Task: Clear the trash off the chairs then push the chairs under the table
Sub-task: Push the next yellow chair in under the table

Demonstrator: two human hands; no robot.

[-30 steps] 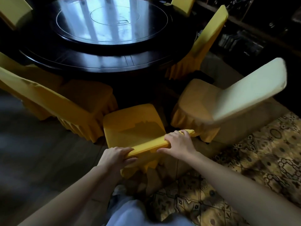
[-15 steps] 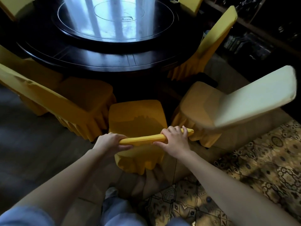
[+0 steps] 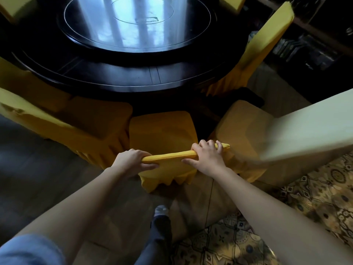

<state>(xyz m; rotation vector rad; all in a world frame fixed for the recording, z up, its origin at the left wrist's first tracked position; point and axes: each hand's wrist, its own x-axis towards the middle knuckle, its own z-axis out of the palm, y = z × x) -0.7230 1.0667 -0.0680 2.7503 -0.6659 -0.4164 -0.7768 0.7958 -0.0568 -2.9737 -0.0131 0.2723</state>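
Note:
A chair in a yellow cloth cover [image 3: 162,132] stands in front of me, its seat bare and its front edge close to the rim of the dark round table [image 3: 122,81]. My left hand [image 3: 131,161] grips the left end of the chair's backrest top. My right hand [image 3: 208,157] grips the right end of the same top edge. No trash shows on this seat.
Another yellow-covered chair [image 3: 63,123] stands close on the left, and one [image 3: 267,134] with a pale backrest on the right. A further yellow chair [image 3: 261,44] sits at the table's far right. A glass turntable [image 3: 137,22] tops the table. A patterned rug [image 3: 286,217] lies right.
The chair has slid forward toward the table with both hands on its backrest, and its seat now nears the table's rim. I have stepped forward with it.

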